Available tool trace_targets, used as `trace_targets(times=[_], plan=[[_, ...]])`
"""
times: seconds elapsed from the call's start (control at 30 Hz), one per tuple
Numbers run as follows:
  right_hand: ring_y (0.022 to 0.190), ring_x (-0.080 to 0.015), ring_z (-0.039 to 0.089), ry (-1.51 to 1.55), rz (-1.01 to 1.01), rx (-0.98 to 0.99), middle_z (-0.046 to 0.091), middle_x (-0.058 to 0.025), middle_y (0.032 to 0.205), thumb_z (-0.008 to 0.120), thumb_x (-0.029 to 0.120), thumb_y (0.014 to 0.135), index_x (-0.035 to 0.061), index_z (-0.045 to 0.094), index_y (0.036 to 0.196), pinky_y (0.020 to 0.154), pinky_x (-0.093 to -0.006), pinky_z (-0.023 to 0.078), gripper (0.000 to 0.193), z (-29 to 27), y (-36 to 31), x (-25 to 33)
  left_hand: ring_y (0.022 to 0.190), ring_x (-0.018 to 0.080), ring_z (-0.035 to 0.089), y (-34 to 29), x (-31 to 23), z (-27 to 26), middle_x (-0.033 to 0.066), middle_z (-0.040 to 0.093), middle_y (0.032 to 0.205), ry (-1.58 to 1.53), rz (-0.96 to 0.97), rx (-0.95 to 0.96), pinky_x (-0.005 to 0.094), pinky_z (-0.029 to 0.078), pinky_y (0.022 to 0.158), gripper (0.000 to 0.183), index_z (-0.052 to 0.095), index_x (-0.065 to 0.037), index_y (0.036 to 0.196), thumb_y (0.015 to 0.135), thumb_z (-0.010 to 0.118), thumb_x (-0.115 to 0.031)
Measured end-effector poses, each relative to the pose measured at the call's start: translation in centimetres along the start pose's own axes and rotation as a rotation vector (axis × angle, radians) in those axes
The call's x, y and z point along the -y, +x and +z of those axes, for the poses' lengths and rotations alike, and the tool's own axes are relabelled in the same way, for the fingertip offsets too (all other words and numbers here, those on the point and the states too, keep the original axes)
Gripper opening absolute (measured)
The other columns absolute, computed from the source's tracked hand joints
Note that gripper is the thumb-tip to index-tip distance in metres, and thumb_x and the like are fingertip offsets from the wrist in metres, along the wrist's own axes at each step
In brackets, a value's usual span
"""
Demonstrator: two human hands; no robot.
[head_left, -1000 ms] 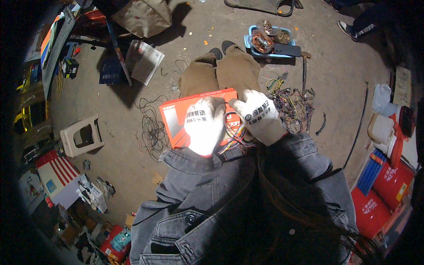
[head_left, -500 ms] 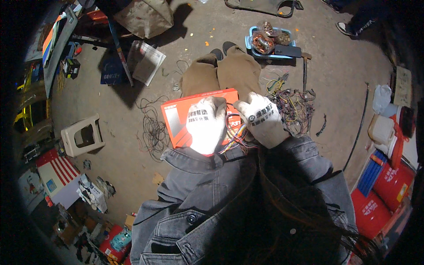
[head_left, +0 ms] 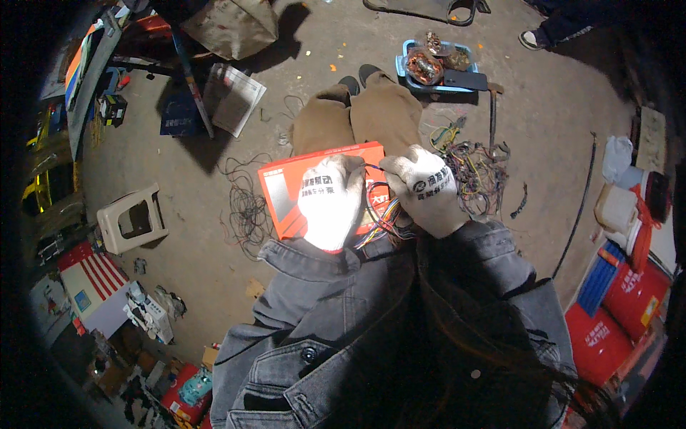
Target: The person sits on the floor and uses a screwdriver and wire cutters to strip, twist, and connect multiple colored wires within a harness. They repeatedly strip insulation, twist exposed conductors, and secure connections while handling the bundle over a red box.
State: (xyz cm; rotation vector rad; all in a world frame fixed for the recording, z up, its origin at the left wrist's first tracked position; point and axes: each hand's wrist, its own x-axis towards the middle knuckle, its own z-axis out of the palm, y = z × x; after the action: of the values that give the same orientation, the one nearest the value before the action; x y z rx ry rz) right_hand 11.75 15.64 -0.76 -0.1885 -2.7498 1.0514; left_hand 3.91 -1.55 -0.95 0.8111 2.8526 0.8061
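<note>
Both my hands wear white work gloves and meet over a flat orange-red box (head_left: 282, 204) on my lap. Closed in a pinch, my left hand (head_left: 329, 200) lies over the box and holds a dark wire (head_left: 372, 166). The same wire runs across a small gap to my right hand (head_left: 425, 187), whose fingers are pinched on it at the box's right edge. Below, a bundle of multicoloured wires (head_left: 386, 220) lies on the box between my wrists. My fingertips are partly hidden by the gloves' backs.
On the floor, a tangle of coloured wires (head_left: 482, 171) lies right of my knees, dark wires (head_left: 246, 207) left. Ahead stands a blue tray (head_left: 409, 80) with bagged metal pieces, beside a hammer (head_left: 493, 118). A beige stool (head_left: 132, 218) is at left; another person's shoe (head_left: 529, 40) shows far right.
My right hand has turned slightly and its fingers have risen a little; the dark wire between the hands shows more clearly. The other person's foot at far right has shifted left.
</note>
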Motion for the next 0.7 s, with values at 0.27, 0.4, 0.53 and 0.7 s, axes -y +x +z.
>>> trace_targets(times=[0.27,0.4,0.53,0.7], plan=[[0.085,-0.0342,0.066,0.001,-0.013,0.056,0.063,-0.0144,0.089,0.067,0.012,0.089,0.0082,0.072,0.105,0.075,-0.0436,0.054,0.017,0.50,0.10,-0.01,0.086,0.0306,0.064,0.18,0.00,-0.12,0.0094,0.068,0.093,-0.045,0.010,-0.002,0.0416,0.050,0.081,0.013,0.068,-0.010,0.096,0.089,0.070,-0.021],[0.086,-0.0345,0.066,-0.002,-0.017,0.056,0.063,-0.0146,0.089,0.067,0.012,0.089,0.0077,0.072,0.106,0.075,-0.0437,0.054,0.018,0.40,-0.04,-0.10,0.086,0.0305,0.065,0.14,-0.07,-0.15,0.0094,0.068,0.093,-0.033,0.018,-0.006,0.0412,0.049,0.081,0.013,0.069,-0.010,0.097,0.089,0.070,-0.021],[0.086,-0.0349,0.066,0.017,-0.007,0.070,0.063,-0.0152,0.089,0.067,0.012,0.090,0.0071,0.073,0.107,0.076,-0.0435,0.054,0.019,0.27,-0.02,-0.11,0.085,0.0304,0.064,0.10,-0.10,-0.10,0.0091,0.068,0.092,-0.035,0.038,-0.040,0.0411,0.050,0.081,0.012,0.069,-0.010,0.096,0.089,0.070,-0.020],[0.086,-0.0350,0.067,-0.035,-0.012,0.101,0.064,-0.0156,0.089,0.068,0.014,0.090,0.0070,0.073,0.107,0.076,-0.0436,0.054,0.019,0.20,0.09,0.01,0.085,0.0302,0.065,0.08,0.06,0.06,0.0085,0.069,0.093,-0.007,0.037,-0.039,0.0410,0.050,0.081,0.012,0.069,-0.011,0.096,0.088,0.071,-0.020]])
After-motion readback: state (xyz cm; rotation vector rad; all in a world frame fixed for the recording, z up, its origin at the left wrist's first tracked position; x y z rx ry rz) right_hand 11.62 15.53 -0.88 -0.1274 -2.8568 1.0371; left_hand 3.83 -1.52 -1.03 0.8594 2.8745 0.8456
